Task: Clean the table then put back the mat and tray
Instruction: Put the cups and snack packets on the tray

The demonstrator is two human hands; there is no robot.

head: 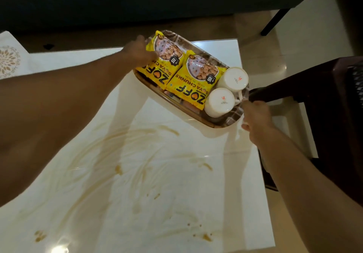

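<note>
1. Tray: our landmark, an oblong dark-patterned tray with a raised rim, over the far right part of the white table. It sits askew to the table edges; we cannot tell whether it rests on the top or is just clear of it

2. Left hand: at the tray's far end, fingers curled over the rim beside the yellow packets. It appears to grip the rim, though blur hides the fingertips

3. Right hand: at the tray's near right end, closed on the rim just beside the cups

4. Load: two yellow snack packets lie flat on the tray's far and middle parts; two white cups stand upside down at its near right end

5. Handling, as we judge it: the tray is stiff and takes an end-to-end hold well. The packets are light and glossy, so they may slide. The cups look ceramic, breakable and the heavier part, so the right-hand end carries more weight. We would keep the tray level

6. Brown smears: spread over the table top on the near side of the tray, not yet wiped

7. Mat: a pale cloth with a gold motif, well to the left of the tray, off the stained area
</note>
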